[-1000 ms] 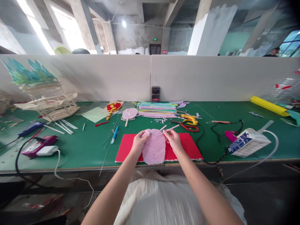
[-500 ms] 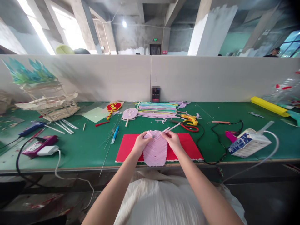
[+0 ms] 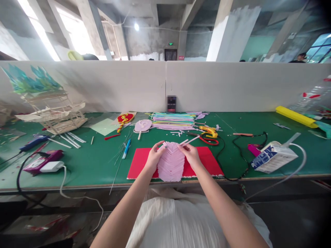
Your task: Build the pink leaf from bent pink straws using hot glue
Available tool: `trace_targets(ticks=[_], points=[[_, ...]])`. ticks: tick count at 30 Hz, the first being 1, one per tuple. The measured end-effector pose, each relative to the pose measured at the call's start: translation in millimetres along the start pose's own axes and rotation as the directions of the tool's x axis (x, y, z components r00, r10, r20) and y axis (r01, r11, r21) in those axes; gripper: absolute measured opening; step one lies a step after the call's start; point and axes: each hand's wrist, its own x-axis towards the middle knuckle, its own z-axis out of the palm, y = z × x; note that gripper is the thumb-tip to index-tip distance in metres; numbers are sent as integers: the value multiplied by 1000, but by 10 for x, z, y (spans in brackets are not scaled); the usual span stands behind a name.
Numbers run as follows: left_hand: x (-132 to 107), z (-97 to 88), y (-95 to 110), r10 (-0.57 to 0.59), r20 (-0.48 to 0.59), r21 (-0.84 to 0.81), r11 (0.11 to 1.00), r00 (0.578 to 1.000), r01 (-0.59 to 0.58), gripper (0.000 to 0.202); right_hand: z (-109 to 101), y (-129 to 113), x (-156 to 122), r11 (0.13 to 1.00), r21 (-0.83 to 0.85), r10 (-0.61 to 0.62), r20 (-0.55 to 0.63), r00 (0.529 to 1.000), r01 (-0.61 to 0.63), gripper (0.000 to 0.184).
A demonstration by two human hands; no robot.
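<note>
A pale lilac woven piece point(image 3: 171, 164), with a chevron pattern and a jagged edge, lies over the red board point(image 3: 207, 162) just in front of me. My left hand point(image 3: 154, 157) is closed on its upper left edge, thumb on top and fingers partly hidden. At the upper right edge, my right hand point(image 3: 191, 155) pinches thin lilac strips point(image 3: 192, 140) whose loose ends stick out up and to the right. Exactly where the strips join the piece is hidden by my fingers.
Coloured strips point(image 3: 173, 120) lie at the back beside a lilac round piece point(image 3: 143, 126). Red-handled scissors point(image 3: 210, 141) and a yellow glue gun point(image 3: 208, 131) sit to their right. A blue pen-like tool point(image 3: 126, 149) lies left of the board, a carton point(image 3: 275, 157) right.
My left thumb has drawn back from the middle of the woven piece to its left edge, uncovering more of the top. My right hand stays nearly still with the strips.
</note>
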Motion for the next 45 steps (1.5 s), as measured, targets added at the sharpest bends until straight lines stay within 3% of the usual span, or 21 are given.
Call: trace_targets(ticks=[3,7,18,23,29,34,39,45], points=[[-16,10,-7,-109,62,-75,991,992,114,54,-5,15,16,1000,30,0,-39,999,2,33],[-27,3,-9,-228,122,-46,971,966,235,46,-2,23,24,999,32,2,-37,999,-1,32],[-70,-73,16,-263,368,-117,938,892,325,44,17,-18,-10,989,142,54,-20,998,-51,36],[-79,-53,12,-229,328,-125,951,917,282,39,23,-40,-1,997,-46,-61,-53,997,59,32],[-59,-30,-4,-215,264,-108,962,940,250,39,30,-46,-24,989,-101,-111,-57,992,105,29],[-47,20,-44,-157,107,36,987,982,154,43,30,-47,-41,987,-100,-126,-12,992,124,30],[-15,17,-92,-70,62,148,987,996,60,45,32,-52,-33,992,-62,-110,27,994,111,31],[-3,0,-102,-66,19,166,984,998,62,45,37,18,10,984,-21,-180,-23,983,180,28]])
